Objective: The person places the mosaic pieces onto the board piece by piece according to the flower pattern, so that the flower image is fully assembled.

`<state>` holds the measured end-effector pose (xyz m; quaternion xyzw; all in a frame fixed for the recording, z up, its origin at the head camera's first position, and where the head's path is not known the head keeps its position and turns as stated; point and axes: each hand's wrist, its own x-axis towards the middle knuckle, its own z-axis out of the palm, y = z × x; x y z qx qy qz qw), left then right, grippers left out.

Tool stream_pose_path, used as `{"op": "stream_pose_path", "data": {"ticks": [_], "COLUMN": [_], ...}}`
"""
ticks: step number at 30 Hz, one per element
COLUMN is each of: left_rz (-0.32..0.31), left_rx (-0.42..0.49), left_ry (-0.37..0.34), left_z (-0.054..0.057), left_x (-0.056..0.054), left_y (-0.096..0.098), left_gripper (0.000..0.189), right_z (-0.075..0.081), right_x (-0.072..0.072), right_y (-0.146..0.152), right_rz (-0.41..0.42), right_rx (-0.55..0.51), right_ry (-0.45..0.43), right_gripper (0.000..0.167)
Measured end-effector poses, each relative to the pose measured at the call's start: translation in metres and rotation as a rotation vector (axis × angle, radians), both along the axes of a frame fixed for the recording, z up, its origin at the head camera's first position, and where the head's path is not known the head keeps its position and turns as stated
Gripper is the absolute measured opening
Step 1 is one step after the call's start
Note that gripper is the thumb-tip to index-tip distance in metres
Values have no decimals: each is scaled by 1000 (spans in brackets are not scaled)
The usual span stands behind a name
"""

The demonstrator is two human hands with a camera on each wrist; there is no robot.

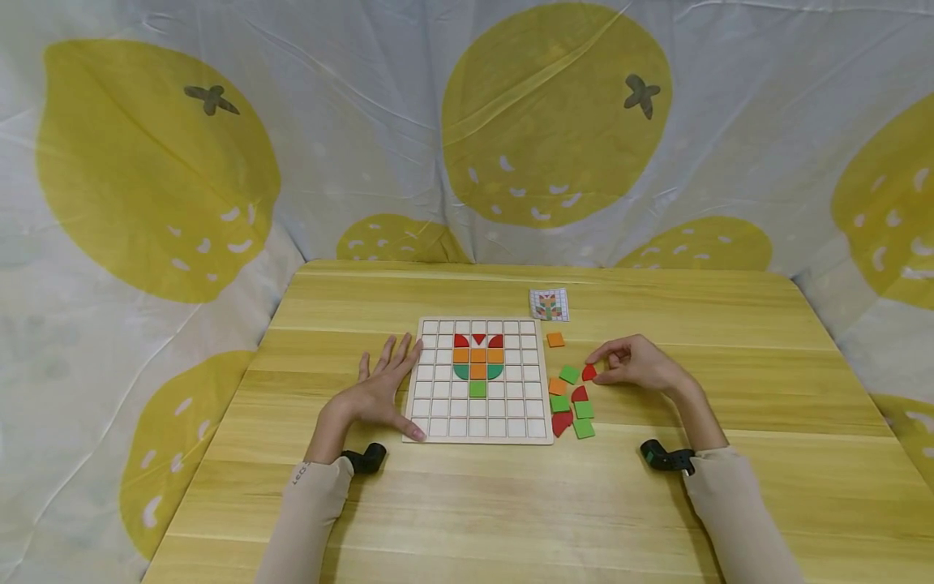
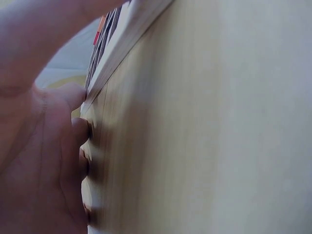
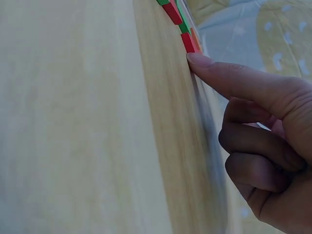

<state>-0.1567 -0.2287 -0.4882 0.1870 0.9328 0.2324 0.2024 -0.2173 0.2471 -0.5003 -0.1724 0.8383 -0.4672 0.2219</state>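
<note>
A square wooden grid board [image 1: 516, 408] lies on the table, bearing a pattern of red, orange and green tiles. My left hand [image 1: 374, 396] rests along its left side with fingers spread, the thumb on the near-left corner; in the left wrist view the palm [image 2: 39, 151] is beside the board's edge. To the right of the board, my right hand [image 1: 642, 365] pinches a red quarter-circle tile [image 1: 589, 373] between thumb and index finger. The right wrist view shows the thumb against that tile's edge [image 3: 189, 43], the other fingers curled. The tile seems to be at table level.
Loose green tiles [image 1: 584, 428], red tiles [image 1: 561, 423] and orange tiles [image 1: 557, 386] lie right of the board. One orange square [image 1: 555, 340] sits apart near its upper right. Behind is a small pattern card [image 1: 549, 305]. A lemon-print cloth [image 1: 365, 162] surrounds the table.
</note>
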Motion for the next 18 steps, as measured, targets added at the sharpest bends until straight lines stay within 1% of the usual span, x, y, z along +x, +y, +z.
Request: {"op": "stream_pose_path", "data": {"ticks": [3, 5, 8, 10, 12, 18], "left_rz": [-1, -2, -1, 1, 2, -1], "left_rx": [2, -2, -4, -11, -8, 7], "left_ry": [-5, -5, -6, -8, -8, -3], "left_z": [0, 0, 0, 1, 1, 0], "left_x": [-1, -1, -1, 0, 0, 0], "left_y": [-1, -1, -1, 0, 0, -1], "left_gripper": [152, 153, 153, 153, 153, 153], "right_z": [2, 4, 8, 11, 13, 18], "right_x": [0, 0, 1, 2, 5, 15], "right_y": [-2, -5, -16, -29, -45, -98], "right_rz": [-32, -62, -116, -133, -121, -35], "right_rx": [9, 23, 27, 16, 2, -5], "right_ry": [15, 40, 66, 73, 73, 74], "right_gripper": [28, 28, 29, 29, 29, 24]}}
